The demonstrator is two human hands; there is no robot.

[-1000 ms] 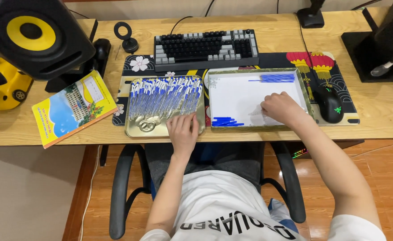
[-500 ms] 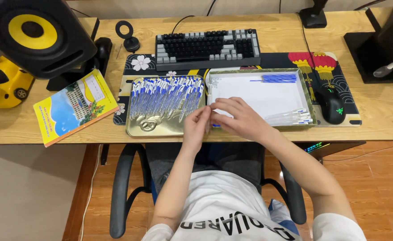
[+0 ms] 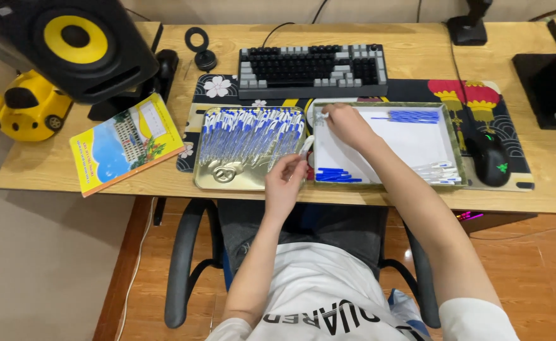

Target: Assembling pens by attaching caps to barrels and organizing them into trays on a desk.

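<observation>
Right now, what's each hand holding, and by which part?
Left hand pinches a white pen barrel by its lower end. Right hand pinches a small white piece; which part, cannot tell.
</observation>
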